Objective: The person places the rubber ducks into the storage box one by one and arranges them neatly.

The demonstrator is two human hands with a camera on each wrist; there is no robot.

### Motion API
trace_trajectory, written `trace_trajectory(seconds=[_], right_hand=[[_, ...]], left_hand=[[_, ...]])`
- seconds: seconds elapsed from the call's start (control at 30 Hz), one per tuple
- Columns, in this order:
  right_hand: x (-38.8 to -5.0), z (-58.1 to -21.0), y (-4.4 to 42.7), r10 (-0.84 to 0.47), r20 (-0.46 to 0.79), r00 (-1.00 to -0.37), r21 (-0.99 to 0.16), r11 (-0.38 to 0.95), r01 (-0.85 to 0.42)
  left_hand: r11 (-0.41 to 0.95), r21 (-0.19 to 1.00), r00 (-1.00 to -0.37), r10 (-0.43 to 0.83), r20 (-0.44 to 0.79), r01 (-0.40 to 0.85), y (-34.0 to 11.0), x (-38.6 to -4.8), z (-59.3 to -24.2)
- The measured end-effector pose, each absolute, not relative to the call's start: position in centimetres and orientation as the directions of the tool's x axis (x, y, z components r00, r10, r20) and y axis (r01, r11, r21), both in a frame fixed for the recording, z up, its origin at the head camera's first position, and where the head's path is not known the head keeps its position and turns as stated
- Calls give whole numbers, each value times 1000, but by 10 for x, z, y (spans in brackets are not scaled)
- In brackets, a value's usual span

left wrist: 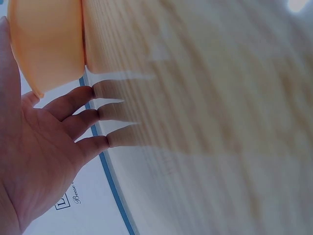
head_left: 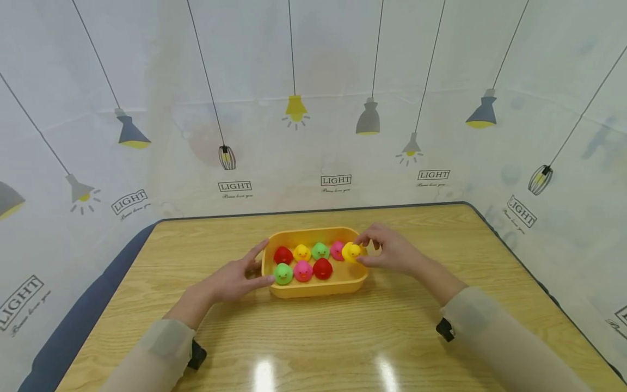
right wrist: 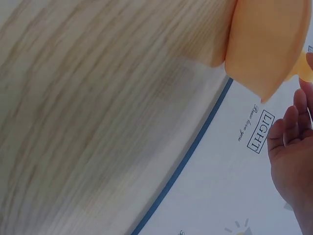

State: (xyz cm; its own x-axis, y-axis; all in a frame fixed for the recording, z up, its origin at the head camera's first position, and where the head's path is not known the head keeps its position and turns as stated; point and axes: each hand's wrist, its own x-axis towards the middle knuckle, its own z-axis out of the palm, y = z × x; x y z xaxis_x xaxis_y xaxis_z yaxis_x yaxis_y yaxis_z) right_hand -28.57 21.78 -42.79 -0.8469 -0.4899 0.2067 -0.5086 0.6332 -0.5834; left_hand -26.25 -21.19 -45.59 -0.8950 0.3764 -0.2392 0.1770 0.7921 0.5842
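Note:
A yellow-orange plastic tray (head_left: 313,291) sits on the wooden table with several toy ducks in two rows. Thumb and fingers of my right hand (head_left: 392,251) pinch a yellow toy duck (head_left: 351,252) at the tray's right end, by the back row. Beside that duck is a pink duck (head_left: 337,250), then a green one (head_left: 320,251), a yellow one (head_left: 301,253) and a red one (head_left: 283,255). In front sit a green duck (head_left: 283,274), a pink duck (head_left: 302,271) and a red duck (head_left: 322,269). Spread and fairly straight, the fingers of my left hand (head_left: 235,280) touch the tray's left end.
The wooden table (head_left: 313,337) extends around the tray, with a dark edge along its back. Behind and beside it hangs a pale curtain (head_left: 323,152) printed with lamps. Both wrists carry a small black device, the left one (head_left: 197,355) and the right one (head_left: 445,329).

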Motion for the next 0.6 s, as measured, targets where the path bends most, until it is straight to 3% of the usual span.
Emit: trace_trajectory(seconds=[0.6], right_hand=[[-292,-439,196,-520,63,-852,-529,706,-470]], left_hand=[[789,589,-896,376,-237,175,-212,-262,-455]])
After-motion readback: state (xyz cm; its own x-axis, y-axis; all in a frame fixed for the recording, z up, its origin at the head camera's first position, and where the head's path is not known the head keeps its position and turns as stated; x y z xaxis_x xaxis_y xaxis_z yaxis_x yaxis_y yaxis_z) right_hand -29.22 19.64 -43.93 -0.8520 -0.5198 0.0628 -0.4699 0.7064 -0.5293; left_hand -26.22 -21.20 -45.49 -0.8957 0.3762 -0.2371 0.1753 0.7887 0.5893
